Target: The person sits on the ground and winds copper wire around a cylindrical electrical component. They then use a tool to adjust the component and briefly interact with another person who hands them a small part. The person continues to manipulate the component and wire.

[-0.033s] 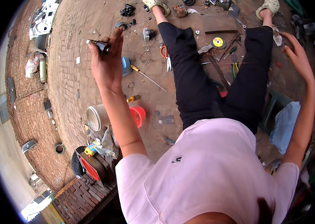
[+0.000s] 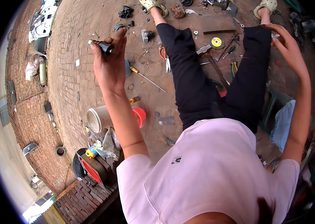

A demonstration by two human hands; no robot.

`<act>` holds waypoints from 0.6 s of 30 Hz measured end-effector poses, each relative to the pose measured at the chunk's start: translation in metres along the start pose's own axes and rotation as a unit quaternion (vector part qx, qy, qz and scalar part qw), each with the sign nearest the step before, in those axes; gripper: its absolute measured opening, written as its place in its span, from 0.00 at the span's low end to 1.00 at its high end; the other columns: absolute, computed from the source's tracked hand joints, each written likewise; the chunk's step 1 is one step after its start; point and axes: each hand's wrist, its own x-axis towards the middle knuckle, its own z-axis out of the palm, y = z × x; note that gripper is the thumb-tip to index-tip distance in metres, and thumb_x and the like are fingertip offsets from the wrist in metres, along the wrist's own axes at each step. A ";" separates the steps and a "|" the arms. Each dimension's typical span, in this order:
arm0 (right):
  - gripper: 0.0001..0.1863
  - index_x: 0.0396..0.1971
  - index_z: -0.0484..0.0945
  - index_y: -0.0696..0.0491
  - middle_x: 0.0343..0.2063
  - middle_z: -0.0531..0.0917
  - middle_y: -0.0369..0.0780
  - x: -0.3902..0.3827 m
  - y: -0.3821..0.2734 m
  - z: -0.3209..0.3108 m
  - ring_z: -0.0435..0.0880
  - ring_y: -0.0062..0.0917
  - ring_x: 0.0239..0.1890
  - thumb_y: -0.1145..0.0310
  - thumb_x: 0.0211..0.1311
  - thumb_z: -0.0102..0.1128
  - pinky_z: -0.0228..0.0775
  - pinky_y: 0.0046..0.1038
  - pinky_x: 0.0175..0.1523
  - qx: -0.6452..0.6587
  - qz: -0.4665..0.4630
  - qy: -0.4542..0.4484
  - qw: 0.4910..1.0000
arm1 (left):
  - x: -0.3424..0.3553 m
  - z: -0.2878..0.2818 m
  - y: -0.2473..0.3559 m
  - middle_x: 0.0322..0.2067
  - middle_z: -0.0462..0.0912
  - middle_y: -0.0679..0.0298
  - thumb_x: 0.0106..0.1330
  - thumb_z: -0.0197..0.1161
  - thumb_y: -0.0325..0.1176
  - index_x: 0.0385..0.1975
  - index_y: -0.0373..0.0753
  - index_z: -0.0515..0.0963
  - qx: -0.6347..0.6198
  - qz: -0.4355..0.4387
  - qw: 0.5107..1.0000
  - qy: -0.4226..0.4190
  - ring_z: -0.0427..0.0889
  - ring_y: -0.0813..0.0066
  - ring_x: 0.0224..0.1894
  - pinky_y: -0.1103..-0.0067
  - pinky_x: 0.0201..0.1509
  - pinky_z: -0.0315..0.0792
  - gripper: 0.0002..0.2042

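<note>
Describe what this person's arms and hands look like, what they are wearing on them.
Both arms are bare from the short sleeves down. The sleeves belong to a pale pink T-shirt with a small dark emblem on the chest. The left hand and right hand wear no gloves. No watch, ring or band shows on either wrist.

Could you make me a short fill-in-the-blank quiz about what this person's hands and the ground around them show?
1. The left hand holds a small dark ____ part.
2. The right hand is open and holds ____.
3. The scissors on the ground have ____ handles.
4. The screwdriver lies on the ____ ground.

Missing words: cylindrical; nothing; orange; brick
</note>
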 end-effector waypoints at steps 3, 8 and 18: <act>0.20 0.55 0.68 0.55 0.46 0.75 0.39 0.005 -0.118 0.078 0.75 0.23 0.39 0.75 0.62 0.51 0.67 0.22 0.44 0.225 -0.084 -0.097 0.966 | -0.014 0.032 -0.017 0.43 0.78 0.45 0.72 0.44 0.49 0.37 0.31 0.72 -0.019 -0.002 0.999 -0.028 0.74 0.49 0.56 0.63 0.66 0.61 0.22; 0.14 0.48 0.73 0.58 0.36 0.78 0.36 -0.002 -0.195 0.157 0.75 0.16 0.27 0.73 0.62 0.55 0.68 0.18 0.33 0.434 -0.075 -0.191 0.877 | -0.031 0.063 -0.040 0.44 0.79 0.49 0.71 0.46 0.51 0.38 0.35 0.73 -0.033 -0.021 0.999 -0.021 0.76 0.53 0.52 0.65 0.60 0.65 0.22; 0.10 0.40 0.76 0.61 0.30 0.80 0.37 -0.017 -0.191 0.194 0.75 0.16 0.25 0.73 0.65 0.48 0.68 0.21 0.32 0.380 -0.151 -0.093 0.908 | -0.041 0.063 -0.055 0.47 0.76 0.38 0.72 0.41 0.52 0.39 0.34 0.72 -0.041 -0.041 0.995 -0.086 0.76 0.55 0.52 0.70 0.56 0.67 0.24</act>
